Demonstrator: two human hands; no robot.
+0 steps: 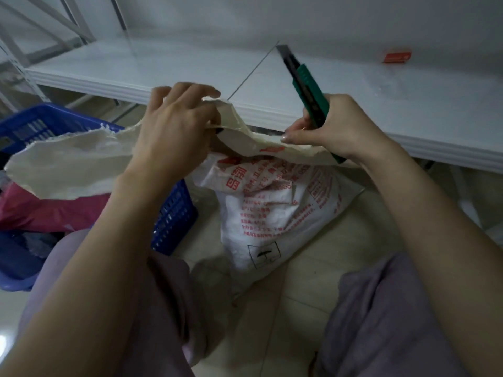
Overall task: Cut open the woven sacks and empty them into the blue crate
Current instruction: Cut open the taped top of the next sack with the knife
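The left hand (174,123) grips the cut upper edge of the woven sack (272,213), fingers curled over the fabric. The right hand (334,131) is closed around a green utility knife (307,88), blade pointing up and away, while its fingertips pinch the same edge. The sack stands on the floor between the knees, and its loose flap reaches left over the blue crate (174,213). A white shelf (163,66) lies beyond.

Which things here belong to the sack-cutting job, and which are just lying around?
Job: woven sack, green utility knife, blue crate, left hand gripping the sack's edge, right hand holding the knife.
Lying about: orange box on the white shelf.
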